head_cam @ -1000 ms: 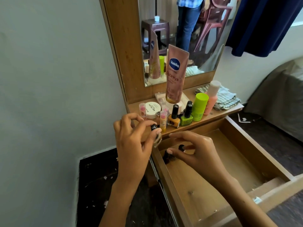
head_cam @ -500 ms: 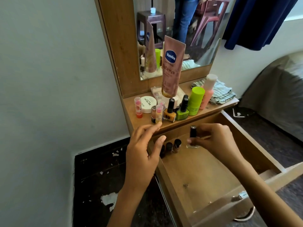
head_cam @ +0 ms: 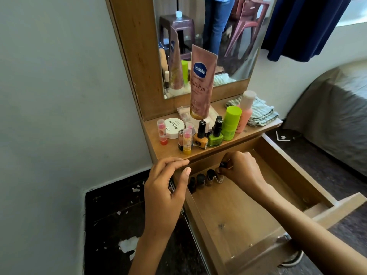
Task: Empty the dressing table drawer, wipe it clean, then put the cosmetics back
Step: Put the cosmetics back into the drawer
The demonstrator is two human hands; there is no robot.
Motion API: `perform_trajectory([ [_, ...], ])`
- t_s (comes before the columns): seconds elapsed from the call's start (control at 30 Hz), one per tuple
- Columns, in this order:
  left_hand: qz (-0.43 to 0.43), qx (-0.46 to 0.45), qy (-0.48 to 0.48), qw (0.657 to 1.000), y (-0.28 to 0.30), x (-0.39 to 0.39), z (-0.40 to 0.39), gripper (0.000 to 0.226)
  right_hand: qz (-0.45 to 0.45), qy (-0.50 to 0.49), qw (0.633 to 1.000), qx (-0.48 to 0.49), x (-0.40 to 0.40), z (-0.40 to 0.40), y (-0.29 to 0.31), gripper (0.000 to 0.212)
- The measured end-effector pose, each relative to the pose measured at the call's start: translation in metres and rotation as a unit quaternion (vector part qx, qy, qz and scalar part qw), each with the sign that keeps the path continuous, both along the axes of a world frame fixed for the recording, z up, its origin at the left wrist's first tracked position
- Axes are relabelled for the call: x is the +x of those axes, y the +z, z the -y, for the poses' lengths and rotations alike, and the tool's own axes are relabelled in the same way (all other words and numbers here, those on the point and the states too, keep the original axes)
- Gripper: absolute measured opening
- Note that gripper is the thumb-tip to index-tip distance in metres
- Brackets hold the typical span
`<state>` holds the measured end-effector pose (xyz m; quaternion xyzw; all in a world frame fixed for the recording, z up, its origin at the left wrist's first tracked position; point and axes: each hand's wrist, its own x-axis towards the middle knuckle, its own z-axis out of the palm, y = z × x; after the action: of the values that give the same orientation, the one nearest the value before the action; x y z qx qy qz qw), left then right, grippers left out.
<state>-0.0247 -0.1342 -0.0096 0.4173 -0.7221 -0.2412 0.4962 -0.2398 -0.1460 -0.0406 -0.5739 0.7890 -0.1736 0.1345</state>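
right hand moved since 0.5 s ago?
Yes. The right hand has gone down and left toward the drawer's back-left corner, setting its small bottle beside the row of bottles there.

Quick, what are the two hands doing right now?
Left hand: open, holding nothing, fingertips by the tabletop edge.
Right hand: pinching a small nail polish bottle, setting it in the drawer.

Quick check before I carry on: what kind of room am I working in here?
Most likely a bedroom: a wooden dressing table with a mirror, cosmetics such as the Vaseline tube on its top, and what looks like a covered bed to the right.
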Motion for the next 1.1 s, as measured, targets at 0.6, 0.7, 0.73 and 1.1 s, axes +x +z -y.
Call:
perform_trajectory([
  [0.6, 0.049, -0.060, 0.044, 0.996, 0.008, -0.005, 0.017, 0.017, 0.014, 0.024, 0.999, 0.021, 0.002, -0.007, 0.010, 0.036],
  [0.7, 0.070, -0.095, 0.070, 0.990, 0.017, -0.012, 0.026, 0.023, -0.016, 0.013, 1.000, 0.002, 0.003, -0.014, 0.018, 0.036],
  [0.73, 0.081, -0.106, 0.076, 0.988, 0.020, -0.016, 0.030, 0.026, -0.023, 0.008, 1.000, -0.011, 0.004, -0.018, 0.021, 0.033],
  [1.1, 0.242, -0.144, 0.073, 0.957, 0.040, -0.053, 0.066, 0.042, 0.001, 0.022, 0.993, -0.112, 0.017, -0.044, 0.048, 0.013],
])
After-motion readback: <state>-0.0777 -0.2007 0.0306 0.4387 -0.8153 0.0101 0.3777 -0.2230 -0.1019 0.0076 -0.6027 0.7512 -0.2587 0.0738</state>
